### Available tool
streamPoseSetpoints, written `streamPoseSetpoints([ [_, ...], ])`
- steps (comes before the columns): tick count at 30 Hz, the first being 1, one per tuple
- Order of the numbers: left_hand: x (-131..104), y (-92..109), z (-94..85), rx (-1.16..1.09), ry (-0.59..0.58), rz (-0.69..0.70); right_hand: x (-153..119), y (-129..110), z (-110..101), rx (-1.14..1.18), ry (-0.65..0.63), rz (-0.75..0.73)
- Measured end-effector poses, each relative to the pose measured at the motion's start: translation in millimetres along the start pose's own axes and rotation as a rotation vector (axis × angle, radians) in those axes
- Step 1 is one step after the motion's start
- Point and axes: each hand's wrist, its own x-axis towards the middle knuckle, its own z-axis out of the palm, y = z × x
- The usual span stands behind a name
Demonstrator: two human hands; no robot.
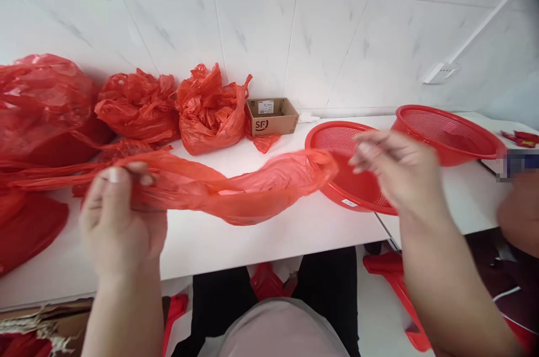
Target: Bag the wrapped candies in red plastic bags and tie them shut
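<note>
My left hand (126, 216) is closed around the gathered part of a thin red plastic bag (252, 194). The bag stretches rightward above the white table, its loose rounded end near a red mesh basket (337, 141). Over that basket hovers my right hand (396, 169), slightly blurred. Its fingers are bent and loosely apart, just clear of the bag's end, and I see nothing held in them. More red plastic trails from my left hand toward the left edge.
Stuffed red bags (213, 113) line the tiled wall beside a small open cardboard box (273, 124). A second red basket (455, 149) stands farther right. At the right edge is another person's arm (522, 211). Red stools (396, 289) stand below the table edge.
</note>
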Motion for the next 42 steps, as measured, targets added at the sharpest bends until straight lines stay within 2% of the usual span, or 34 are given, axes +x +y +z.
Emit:
streamPoseSetpoints([
  [1,8.7,5.2,9.9,-0.005,-0.016,0.099,11.0,-10.7,-3.0,0.032,0.070,-0.071],
  [2,15.7,8.6,18.6,-0.012,-0.038,0.138,18.9,-19.0,-3.1,0.046,0.084,-0.114],
  [3,20.7,10.1,25.6,-0.022,-0.065,0.114,23.2,-24.3,-0.1,0.031,0.024,-0.123],
  [6,23.7,6.7,34.6,-0.043,-0.164,-0.110,15.7,-22.6,23.1,-0.140,-0.371,-0.032],
  [8,19.2,2.7,31.9,-0.015,-0.188,-0.156,0.5,-11.2,42.4,-0.288,-0.550,-0.012],
  [11,12.9,3.4,22.1,0.014,-0.150,-0.132,-16.7,4.5,59.7,-0.493,-0.669,0.002],
  [13,12.5,8.1,15.6,0.019,-0.131,-0.128,-15.5,5.8,58.1,-0.502,-0.795,0.063],
  [15,14.9,12.4,9.9,0.035,-0.111,-0.113,-3.7,-2.5,47.8,-0.338,-0.872,0.127],
  [16,16.8,13.1,7.2,0.045,-0.095,-0.097,4.4,-9.8,41.5,-0.220,-0.842,0.134],
  [18,20.9,10.0,1.9,0.051,-0.067,-0.084,20.1,-28.8,31.6,0.003,-0.642,0.090],
  [20,24.0,1.5,-2.8,0.044,-0.039,-0.152,29.4,-50.8,30.0,0.138,-0.478,0.012],
  [21,24.6,-4.0,-4.6,0.040,-0.030,-0.213,30.9,-62.2,32.6,0.174,-0.474,-0.023],
  [24,21.6,-19.4,-7.2,0.043,-0.031,-0.407,28.7,-93.4,46.5,0.235,-0.566,-0.129],
  [27,14.2,-26.6,-6.9,0.063,-0.073,-0.501,30.0,-112.5,55.9,0.280,-0.530,-0.232],
  [30,10.4,-24.6,-6.1,0.075,-0.095,-0.507,40.6,-112.6,54.1,0.240,-0.557,-0.208],
  [35,24.3,-8.9,1.4,0.064,-0.116,-0.421,62.6,-87.3,35.8,0.152,-0.600,-0.087],
  [37,34.0,-0.2,9.6,0.046,-0.104,-0.292,70.0,-79.4,26.6,0.077,-0.618,-0.042],
  [40,45.1,14.1,27.6,0.039,-0.109,-0.060,81.1,-76.6,13.2,0.025,-0.560,-0.017],
  [42,47.0,24.2,41.8,0.029,-0.228,-0.061,87.7,-80.8,6.6,-0.013,-0.560,-0.021],
])
